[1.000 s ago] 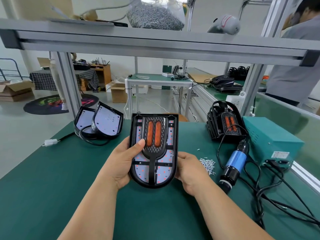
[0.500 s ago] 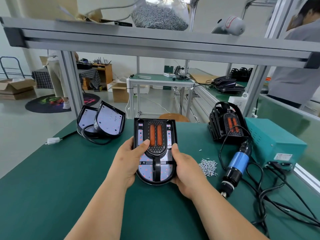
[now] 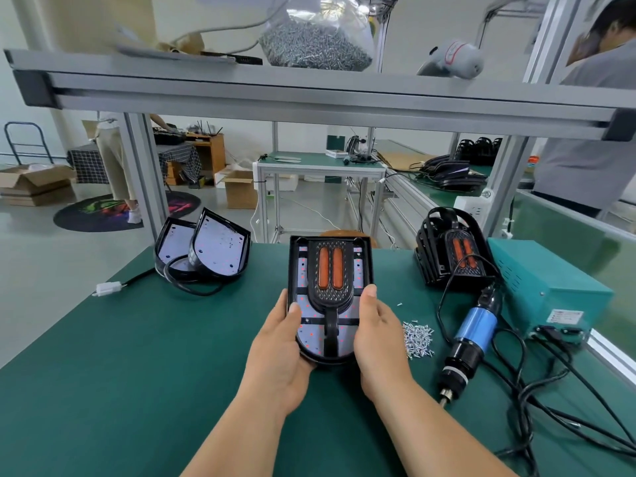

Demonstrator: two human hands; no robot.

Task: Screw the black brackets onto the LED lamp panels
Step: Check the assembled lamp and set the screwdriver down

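Observation:
An LED lamp panel (image 3: 306,333) with a black bracket (image 3: 330,277) and two orange strips on top lies flat on the green table in front of me. My left hand (image 3: 278,349) grips its left edge, thumb on the panel face. My right hand (image 3: 377,342) grips the right edge, thumb up along the rim. A pile of small silver screws (image 3: 417,339) lies just right of my right hand. A blue electric screwdriver (image 3: 471,333) rests on the table further right.
Two bare LED panels (image 3: 213,249) with a black cable and white plug (image 3: 109,288) lean at the back left. A stack of finished lamps (image 3: 451,251) and a teal power box (image 3: 547,287) sit at the right, with cables trailing. A shelf beam (image 3: 309,105) runs overhead.
The panel has come down from a raised tilt to lie on the table, slightly further from me. My right hand shifted from under the lower edge to the right side.

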